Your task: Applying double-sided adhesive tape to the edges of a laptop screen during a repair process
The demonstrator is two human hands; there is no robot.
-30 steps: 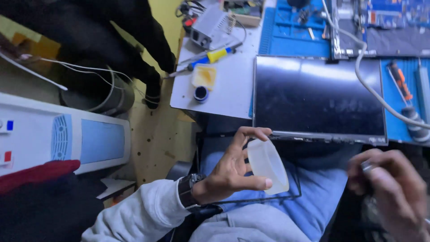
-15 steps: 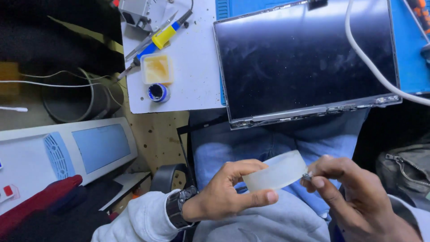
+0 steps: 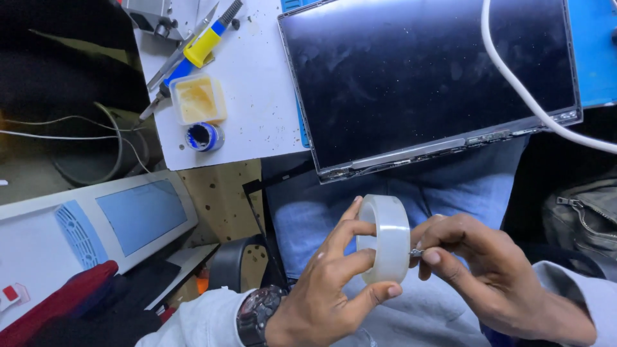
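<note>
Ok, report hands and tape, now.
Left hand grips tape roll upright over lap. Right hand pinches at roll's edge with small tool. Nothing in the way.

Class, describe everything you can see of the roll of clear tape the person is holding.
The roll of tape is a wide, milky translucent ring with a hollow centre, plastic-looking and smooth. It stands on edge above the person's lap, its broad outer band facing the camera. The left hand grips it, fingers through the hole and thumb under the rim. The right hand pinches at its right edge, where a small metal tip shows.
</note>
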